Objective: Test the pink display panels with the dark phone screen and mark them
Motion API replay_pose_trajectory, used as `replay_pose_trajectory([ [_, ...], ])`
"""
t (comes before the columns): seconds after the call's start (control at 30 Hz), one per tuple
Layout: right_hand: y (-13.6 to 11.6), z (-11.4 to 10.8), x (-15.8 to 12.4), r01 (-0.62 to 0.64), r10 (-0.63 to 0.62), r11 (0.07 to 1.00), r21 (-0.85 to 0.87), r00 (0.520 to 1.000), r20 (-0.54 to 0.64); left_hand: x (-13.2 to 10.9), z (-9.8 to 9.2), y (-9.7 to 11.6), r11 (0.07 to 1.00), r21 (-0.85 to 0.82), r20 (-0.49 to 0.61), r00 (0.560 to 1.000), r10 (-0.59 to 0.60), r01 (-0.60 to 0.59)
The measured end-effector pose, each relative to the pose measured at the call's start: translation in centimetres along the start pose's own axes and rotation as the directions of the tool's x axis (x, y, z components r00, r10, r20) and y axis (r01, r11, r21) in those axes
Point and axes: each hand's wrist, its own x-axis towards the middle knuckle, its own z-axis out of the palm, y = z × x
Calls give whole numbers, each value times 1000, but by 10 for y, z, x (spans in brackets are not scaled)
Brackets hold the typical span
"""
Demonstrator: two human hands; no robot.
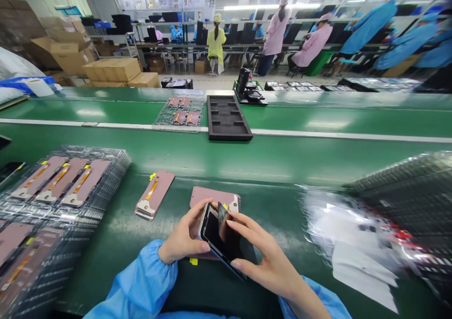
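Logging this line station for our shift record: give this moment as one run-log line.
left hand: grips phone | right hand: touches dark sheet | behind: pink panel

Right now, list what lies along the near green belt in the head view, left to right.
Clear tray of pink-backed screens → loose pink-backed screen with yellow ribbon → left hand → silver-edged black phone → right hand → blurred clear plastic sheeting

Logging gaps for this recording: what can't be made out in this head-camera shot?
Head view:
- Dark sheet on the phone: material unclear; glare and the right hand obscure it.
- Pink panel: lower part hidden by the phone and left hand.
- Clear-and-white pile: blurred at the right.
- Black fixture: contents too small and distant.
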Motion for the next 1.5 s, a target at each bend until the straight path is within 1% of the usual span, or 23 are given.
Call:
replay_pose_trajectory([
  [0.3,5,-5,1,-25,26,999,24,1000,-16,1,0,5,998,32,-32,998,47,-46],
  [0.47,5,-6,0,-21,21,999,33,1000,-10,1,1,4,999,26,-29,999,33,-32],
  [0.57,3,-2,-1,-19,18,1000,-7,1000,-10,0,4,1,1000,27,-37,999,1,0],
  [0.7,1,7,-1,11,-12,993,-117,1000,-7,-1,7,-4,999,13,-37,998,-48,48],
  [0.83,0,11,0,43,-45,982,-183,999,-6,-1,7,-9,999,-1,-28,999,-39,39],
  [1.0,0,11,-1,63,-66,975,-215,998,-9,-1,5,-12,999,-44,-28,999,-30,29],
  [1.17,0,11,-1,76,-77,971,-227,997,2,-1,6,-10,998,-63,-27,999,-34,32],
  [1.37,0,12,-1,80,-83,967,-241,997,-3,-1,7,-7,998,-48,-32,998,-53,51],
  [1.5,1,13,-1,97,-98,961,-259,995,7,-2,7,-7,999,-8,-19,999,-49,49],
])
